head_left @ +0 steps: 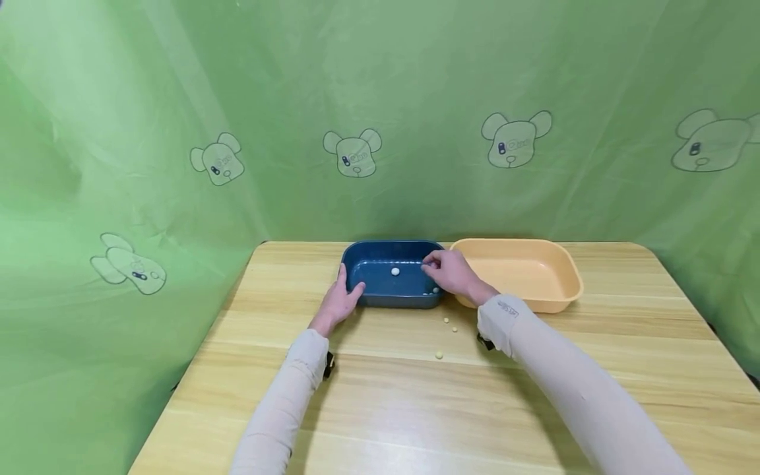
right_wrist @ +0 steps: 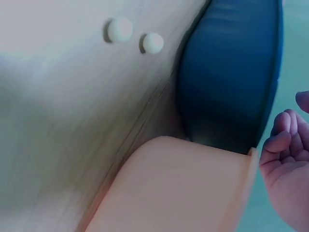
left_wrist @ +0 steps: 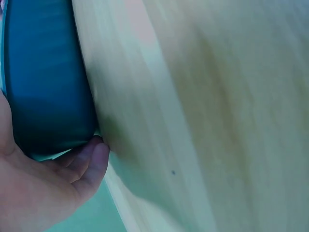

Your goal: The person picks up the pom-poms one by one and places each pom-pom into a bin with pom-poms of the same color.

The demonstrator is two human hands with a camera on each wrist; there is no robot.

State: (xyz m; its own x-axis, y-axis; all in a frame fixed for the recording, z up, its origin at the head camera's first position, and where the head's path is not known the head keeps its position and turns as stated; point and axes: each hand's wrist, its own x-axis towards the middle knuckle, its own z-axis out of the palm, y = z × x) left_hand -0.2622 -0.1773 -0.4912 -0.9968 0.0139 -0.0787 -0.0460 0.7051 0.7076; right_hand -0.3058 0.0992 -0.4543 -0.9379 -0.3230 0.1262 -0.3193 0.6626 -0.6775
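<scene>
A dark blue plastic basin (head_left: 392,301) stands on the table, with a white ball (head_left: 395,272) and several smaller pale balls (head_left: 436,290) inside. My left hand (head_left: 340,300) grips its left end, thumb over the rim; in the left wrist view the fingers (left_wrist: 91,166) curl against the outer wall. My right hand (head_left: 454,270) is over the basin's right end, where the two basins meet. In the right wrist view its fingers (right_wrist: 279,142) are curled beside the blue rim, and I cannot tell whether they hold anything.
A light orange basin (head_left: 567,306) stands against the blue one's right side. Three small pale balls lie on the wooden table in front, the nearest ball (head_left: 439,355) being the largest. A green curtain (head_left: 427,198) with printed bear heads hangs behind the table.
</scene>
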